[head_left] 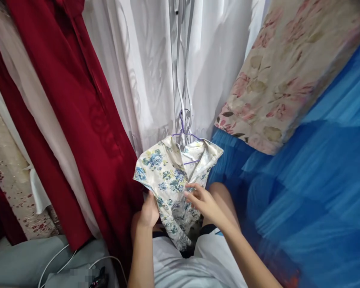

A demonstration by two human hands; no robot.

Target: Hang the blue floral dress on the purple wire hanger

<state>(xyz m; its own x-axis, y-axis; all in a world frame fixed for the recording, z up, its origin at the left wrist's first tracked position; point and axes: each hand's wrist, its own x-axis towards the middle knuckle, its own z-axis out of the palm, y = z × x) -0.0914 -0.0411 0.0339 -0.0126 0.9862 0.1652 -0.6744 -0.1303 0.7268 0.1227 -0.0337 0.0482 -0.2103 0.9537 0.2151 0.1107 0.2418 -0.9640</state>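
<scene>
A cap-sleeved, V-necked garment (171,176), cream with blue and yellow-green flowers, hangs from a thin purple hanger (182,127). Its lower end drops between my legs, so I cannot tell its full length. My left hand (149,210) grips the garment's left side below the sleeve, the thumb in front and the other fingers mostly behind the cloth. On the front, by the neck opening's lower end, my right hand (205,203) rests with index finger and thumb apart. The hanger hooks in among pale metal scrollwork (181,92).
White curtains (150,72) hang behind. Long red dresses (99,120) and pale gowns hang at left. At right are a pink-flowered beige garment (267,88) and blue tulle (315,180). A grey cushioned surface (27,260) with white cables (52,260) lies low left.
</scene>
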